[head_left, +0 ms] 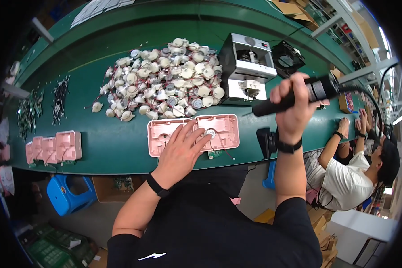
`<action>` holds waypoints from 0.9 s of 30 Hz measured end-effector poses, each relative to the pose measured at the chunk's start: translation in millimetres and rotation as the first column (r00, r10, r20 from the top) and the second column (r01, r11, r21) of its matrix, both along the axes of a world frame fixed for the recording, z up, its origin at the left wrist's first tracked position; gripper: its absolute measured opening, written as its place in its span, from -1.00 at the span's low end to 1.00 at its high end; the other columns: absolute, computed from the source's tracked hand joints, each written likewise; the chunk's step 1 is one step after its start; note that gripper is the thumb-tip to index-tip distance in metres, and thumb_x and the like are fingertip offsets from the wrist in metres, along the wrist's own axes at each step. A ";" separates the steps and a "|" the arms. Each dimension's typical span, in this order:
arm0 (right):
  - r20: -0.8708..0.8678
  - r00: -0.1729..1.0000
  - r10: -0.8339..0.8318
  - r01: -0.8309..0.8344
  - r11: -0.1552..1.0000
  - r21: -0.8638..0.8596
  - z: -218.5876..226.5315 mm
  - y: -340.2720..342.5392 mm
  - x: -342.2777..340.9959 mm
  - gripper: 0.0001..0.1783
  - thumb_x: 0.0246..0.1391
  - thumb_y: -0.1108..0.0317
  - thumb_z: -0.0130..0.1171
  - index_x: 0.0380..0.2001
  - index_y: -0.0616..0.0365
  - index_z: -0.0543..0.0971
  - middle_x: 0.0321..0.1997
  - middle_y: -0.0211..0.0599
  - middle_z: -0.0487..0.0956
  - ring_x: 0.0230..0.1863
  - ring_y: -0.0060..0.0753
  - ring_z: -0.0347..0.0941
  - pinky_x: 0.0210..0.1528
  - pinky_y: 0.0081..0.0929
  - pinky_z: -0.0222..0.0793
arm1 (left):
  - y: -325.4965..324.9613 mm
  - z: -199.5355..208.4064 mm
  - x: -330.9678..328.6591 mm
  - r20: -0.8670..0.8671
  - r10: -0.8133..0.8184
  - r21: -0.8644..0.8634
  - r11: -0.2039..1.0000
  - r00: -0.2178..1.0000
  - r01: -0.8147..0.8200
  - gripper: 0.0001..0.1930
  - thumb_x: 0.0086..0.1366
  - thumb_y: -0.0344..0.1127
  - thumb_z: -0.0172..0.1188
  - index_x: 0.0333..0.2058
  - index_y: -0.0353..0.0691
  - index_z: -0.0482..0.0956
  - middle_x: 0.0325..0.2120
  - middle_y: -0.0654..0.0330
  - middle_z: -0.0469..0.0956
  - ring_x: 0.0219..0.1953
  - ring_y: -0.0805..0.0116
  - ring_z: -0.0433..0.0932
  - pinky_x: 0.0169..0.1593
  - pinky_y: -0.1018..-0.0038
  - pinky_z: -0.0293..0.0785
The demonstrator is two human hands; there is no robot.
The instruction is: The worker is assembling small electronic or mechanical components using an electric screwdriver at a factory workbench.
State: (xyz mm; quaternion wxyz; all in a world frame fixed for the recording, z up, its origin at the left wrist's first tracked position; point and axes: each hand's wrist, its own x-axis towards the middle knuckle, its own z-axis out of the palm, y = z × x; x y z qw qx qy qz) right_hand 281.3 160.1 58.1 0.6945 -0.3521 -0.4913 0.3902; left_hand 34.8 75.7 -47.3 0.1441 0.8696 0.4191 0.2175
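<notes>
In my right hand [295, 100], raised over the right of the bench, is a black electric screwdriver [322, 89]; its tip points left and its cable runs off to the right. My left hand [179, 152] lies with fingers spread across an open pink plastic casing [230, 127] at the bench's near edge. Its fingertips touch near a small round silvery part [211, 133] in the right-hand section. From that part a thin wire trails over the casing's front side. A small green circuit board [215, 154] sits just in front of the casing.
Behind the casing spreads a big heap of white round parts with red wires [165, 80]. A grey and black benchtop machine [250, 67] stands right of it, a black fan [288, 57] beyond. Several pink casings [68, 145] and small-part piles [30, 111] lie left. A co-worker [353, 178] sits at right.
</notes>
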 end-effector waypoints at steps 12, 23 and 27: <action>0.030 0.981 0.191 -0.190 0.982 -0.018 -37.4 -48.6 -45.4 -0.75 0.16 0.33 0.07 -0.18 0.20 0.30 -0.55 -0.23 0.38 -0.60 -0.40 0.29 -0.48 -0.42 0.35 | -0.4 -2.7 -0.1 0.022 0.007 0.006 1.000 1.000 -0.007 -0.54 0.15 -0.33 0.25 0.07 -0.07 0.47 0.04 0.19 0.40 0.28 0.09 0.21 0.29 0.16 0.18; 0.039 0.979 0.200 -0.196 0.977 -0.082 -51.7 -47.6 -62.2 -0.75 0.14 0.37 0.11 -0.20 0.19 0.29 -0.55 -0.22 0.39 -0.59 -0.43 0.28 -0.46 -0.42 0.35 | 0.0 -6.2 -0.7 0.008 0.020 0.020 1.000 1.000 -0.020 -0.57 0.19 -0.32 0.20 0.07 -0.07 0.47 0.04 0.22 0.40 0.26 0.12 0.23 0.28 0.18 0.18; 0.055 0.978 0.201 -0.197 0.978 -0.070 -53.3 -45.2 -59.2 -0.76 0.14 0.39 0.10 -0.21 0.18 0.29 -0.55 -0.23 0.39 -0.59 -0.43 0.29 -0.47 -0.42 0.35 | 0.9 -6.3 0.6 0.012 0.020 0.021 1.000 1.000 -0.020 -0.58 0.19 -0.33 0.20 0.06 -0.07 0.48 0.03 0.21 0.40 0.26 0.13 0.23 0.27 0.18 0.18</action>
